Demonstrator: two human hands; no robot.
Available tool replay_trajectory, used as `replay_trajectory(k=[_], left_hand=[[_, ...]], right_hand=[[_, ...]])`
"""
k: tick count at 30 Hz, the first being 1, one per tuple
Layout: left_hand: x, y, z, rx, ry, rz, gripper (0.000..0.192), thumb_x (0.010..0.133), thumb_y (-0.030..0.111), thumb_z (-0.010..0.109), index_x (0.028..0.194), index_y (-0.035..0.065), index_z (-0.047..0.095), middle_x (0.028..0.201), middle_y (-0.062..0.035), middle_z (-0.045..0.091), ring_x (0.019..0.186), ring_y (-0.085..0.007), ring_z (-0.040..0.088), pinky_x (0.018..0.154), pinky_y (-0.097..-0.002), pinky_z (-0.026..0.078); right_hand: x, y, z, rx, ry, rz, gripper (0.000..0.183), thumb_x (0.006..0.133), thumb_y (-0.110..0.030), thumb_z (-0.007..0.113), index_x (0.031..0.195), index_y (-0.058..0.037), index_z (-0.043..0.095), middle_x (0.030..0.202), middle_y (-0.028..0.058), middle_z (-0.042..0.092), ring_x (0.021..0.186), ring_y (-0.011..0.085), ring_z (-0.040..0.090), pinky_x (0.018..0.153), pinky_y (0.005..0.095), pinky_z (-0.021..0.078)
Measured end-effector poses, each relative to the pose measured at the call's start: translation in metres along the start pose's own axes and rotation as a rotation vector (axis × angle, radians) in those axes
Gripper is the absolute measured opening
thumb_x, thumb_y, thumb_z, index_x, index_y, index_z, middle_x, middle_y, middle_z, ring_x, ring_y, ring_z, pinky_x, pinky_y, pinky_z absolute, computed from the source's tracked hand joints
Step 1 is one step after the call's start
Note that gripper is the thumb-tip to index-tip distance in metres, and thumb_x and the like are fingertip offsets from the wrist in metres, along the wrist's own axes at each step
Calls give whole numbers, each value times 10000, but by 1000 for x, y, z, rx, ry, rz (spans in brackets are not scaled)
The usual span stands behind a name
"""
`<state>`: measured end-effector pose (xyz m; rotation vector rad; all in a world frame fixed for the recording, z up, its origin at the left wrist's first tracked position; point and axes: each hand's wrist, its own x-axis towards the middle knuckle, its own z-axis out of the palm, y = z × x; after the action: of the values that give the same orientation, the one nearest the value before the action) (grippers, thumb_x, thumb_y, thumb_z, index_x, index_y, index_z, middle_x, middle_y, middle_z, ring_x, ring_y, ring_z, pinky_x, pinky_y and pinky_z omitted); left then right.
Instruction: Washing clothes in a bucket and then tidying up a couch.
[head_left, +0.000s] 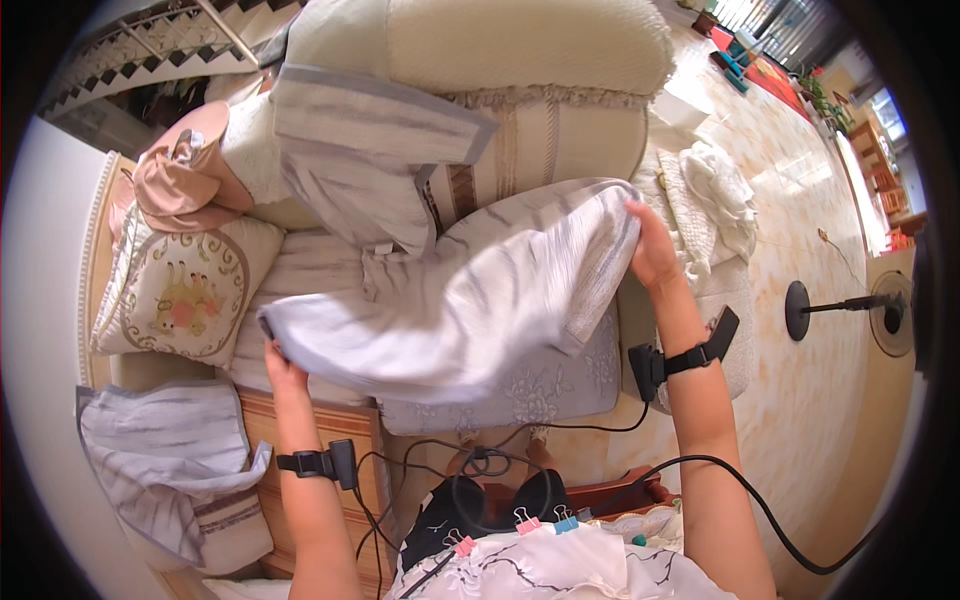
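A grey-and-white striped cloth cover (480, 300) with a grey border is stretched, slightly blurred, between my two hands over the sofa seat. My left hand (285, 369) grips its near left corner. Higher up on the right, my right hand (654, 247) holds its far right edge. Beneath the cloth shows a pale floral seat cushion (517, 394). A matching striped cloth (352, 142) drapes over the cream sofa backrest (517, 45), just behind the held one. How the seat looks under the middle of the cloth is hidden.
A giraffe-print pillow (187, 296) and a pink hat (184, 176) sit at the left. Another striped cloth (165, 450) lies beside a wooden panel (315, 465). White fabric (716, 202) is heaped at the right. A fan (889, 311) stands on the tiled floor. Black cables (480, 454) hang from my wrist straps.
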<state>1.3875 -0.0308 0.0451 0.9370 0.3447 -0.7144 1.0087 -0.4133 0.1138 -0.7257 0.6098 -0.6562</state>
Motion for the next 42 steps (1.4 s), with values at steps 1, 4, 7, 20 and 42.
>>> replay_trajectory(k=[1, 4, 7, 20, 42], left_hand=[[-17, -5, 14, 146, -29, 31, 386, 808, 277, 372, 1095, 32, 452, 1166, -136, 445, 1051, -232, 450, 903, -409, 338], [-22, -16, -32, -222, -49, -89, 240, 809, 271, 399, 960, 132, 522, 932, -31, 563, 955, -186, 515, 889, -461, 293], [-24, -30, -58, -250, -126, -128, 164, 796, 241, 471, 912, 143, 532, 816, -6, 591, 864, -164, 555, 842, -477, 331], [-13, -57, -92, 849, 131, -349, 351, 725, 53, 540, 1059, 98, 444, 944, -90, 523, 726, -215, 527, 590, -359, 437], [189, -189, 206, 1902, -560, 1214, 565, 770, 247, 540, 1244, 78, 282, 1149, -137, 454, 1026, -264, 455, 822, -336, 387]], right_hand=[[-9, 1, -2, -101, 34, -30, 327, 759, -169, 520, 1038, -33, 417, 931, 87, 536, 831, 175, 545, 731, 310, 465], [-46, 51, -33, -46, 68, 216, 531, 701, -86, 555, 1174, -67, 313, 1031, 72, 495, 925, 202, 510, 785, 337, 442], [-81, 93, -87, -72, 324, 407, 260, 678, -3, 458, 928, 50, 507, 854, 126, 557, 755, 217, 561, 678, 347, 471], [-138, 113, -156, -1415, 740, 129, 277, 598, -97, 574, 861, -11, 577, 830, 167, 589, 810, 296, 561, 714, 350, 429], [152, 5, -163, -1259, 744, -509, 733, 749, -343, 547, 1242, 68, 194, 1246, 260, 287, 1182, 336, 259, 979, 339, 207]])
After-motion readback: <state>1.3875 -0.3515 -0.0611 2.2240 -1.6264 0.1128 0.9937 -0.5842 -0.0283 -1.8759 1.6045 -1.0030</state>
